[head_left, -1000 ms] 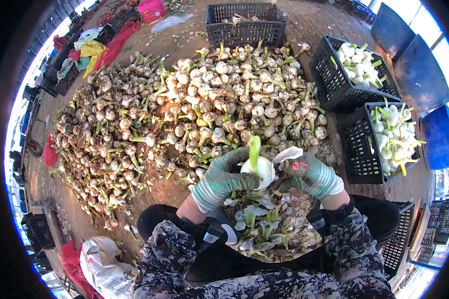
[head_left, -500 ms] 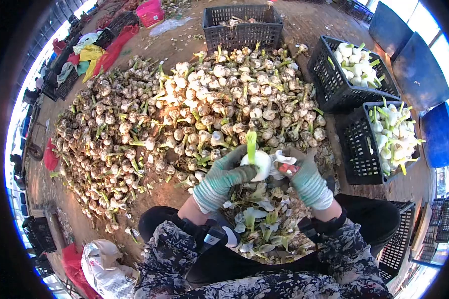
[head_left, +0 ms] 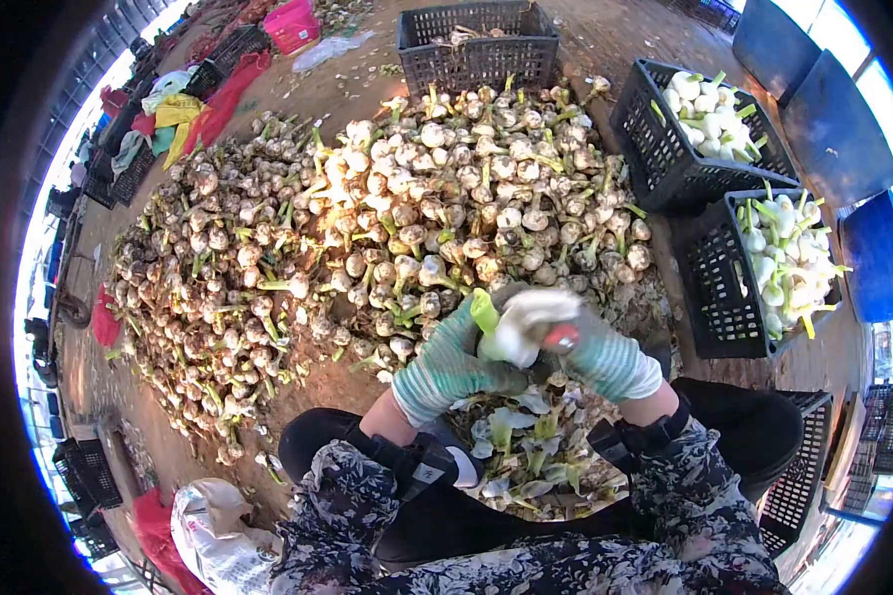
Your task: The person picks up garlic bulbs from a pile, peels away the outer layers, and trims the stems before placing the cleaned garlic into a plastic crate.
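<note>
My left hand (head_left: 448,365), in a white-and-green glove, is closed around a peeled white garlic bulb (head_left: 506,342) with a green stem stub pointing up and left. My right hand (head_left: 605,355), gloved alike, is against the bulb's upper right side, its fingers smeared by motion. A small red-handled tool (head_left: 563,337) shows in that hand; its working end cannot be made out. Below both hands lie stripped leaves and skins (head_left: 526,441), between my legs. Just beyond them spreads a large pile of unpeeled garlic (head_left: 397,218).
To the right stand two black crates with white garlic, one farther (head_left: 645,149) and one nearer (head_left: 714,283). Another black crate (head_left: 476,64) is behind the pile. A white sack (head_left: 213,535) lies at lower left, a pink bucket (head_left: 291,28) at far left, blue panels (head_left: 833,129) at right.
The bulb has turned, its stem now leaning left. My right hand has moved left and up over the bulb, blurred in motion. The view has shifted slightly.
</note>
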`<state>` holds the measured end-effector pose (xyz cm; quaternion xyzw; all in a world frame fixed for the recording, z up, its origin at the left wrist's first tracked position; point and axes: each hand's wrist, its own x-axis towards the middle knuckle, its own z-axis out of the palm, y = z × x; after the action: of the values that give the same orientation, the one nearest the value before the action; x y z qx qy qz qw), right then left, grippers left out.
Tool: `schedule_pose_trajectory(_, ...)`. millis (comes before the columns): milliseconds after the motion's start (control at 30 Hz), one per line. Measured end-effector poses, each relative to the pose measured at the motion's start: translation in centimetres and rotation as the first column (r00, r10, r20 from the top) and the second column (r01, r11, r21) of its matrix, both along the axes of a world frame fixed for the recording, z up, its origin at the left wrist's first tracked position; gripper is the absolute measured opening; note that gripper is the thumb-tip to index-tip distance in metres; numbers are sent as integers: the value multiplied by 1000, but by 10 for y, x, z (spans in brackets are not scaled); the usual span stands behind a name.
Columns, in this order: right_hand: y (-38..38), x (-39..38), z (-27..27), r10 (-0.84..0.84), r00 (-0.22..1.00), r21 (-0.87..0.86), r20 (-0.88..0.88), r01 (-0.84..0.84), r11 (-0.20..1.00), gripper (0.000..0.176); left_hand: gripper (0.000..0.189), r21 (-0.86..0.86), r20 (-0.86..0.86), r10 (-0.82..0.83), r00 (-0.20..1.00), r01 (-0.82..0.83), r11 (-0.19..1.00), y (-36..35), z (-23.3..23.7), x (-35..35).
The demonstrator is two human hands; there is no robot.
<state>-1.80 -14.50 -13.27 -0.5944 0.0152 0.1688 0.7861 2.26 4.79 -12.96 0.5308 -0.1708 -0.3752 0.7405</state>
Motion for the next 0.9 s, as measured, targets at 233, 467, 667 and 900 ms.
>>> schedule_pose_trajectory(233,-12,-5,0,-16,993,-5,115,16,1000,29,81,37,-229,52,972,-45,998,1,17,-1)
schedule_pose_trajectory(467,12,-19,29,-140,988,-436,62,153,887,31,75,101,61,183,981,-188,977,-1,-6,2)
schedule_pose_trajectory(667,-7,-2,-10,-245,969,-575,-8,197,794,28,71,68,-182,105,978,-94,993,1,21,2)
schedule_pose_trajectory(900,25,-15,0,-334,853,198,-400,437,878,30,56,-2,-143,153,978,-155,988,-7,6,-1)
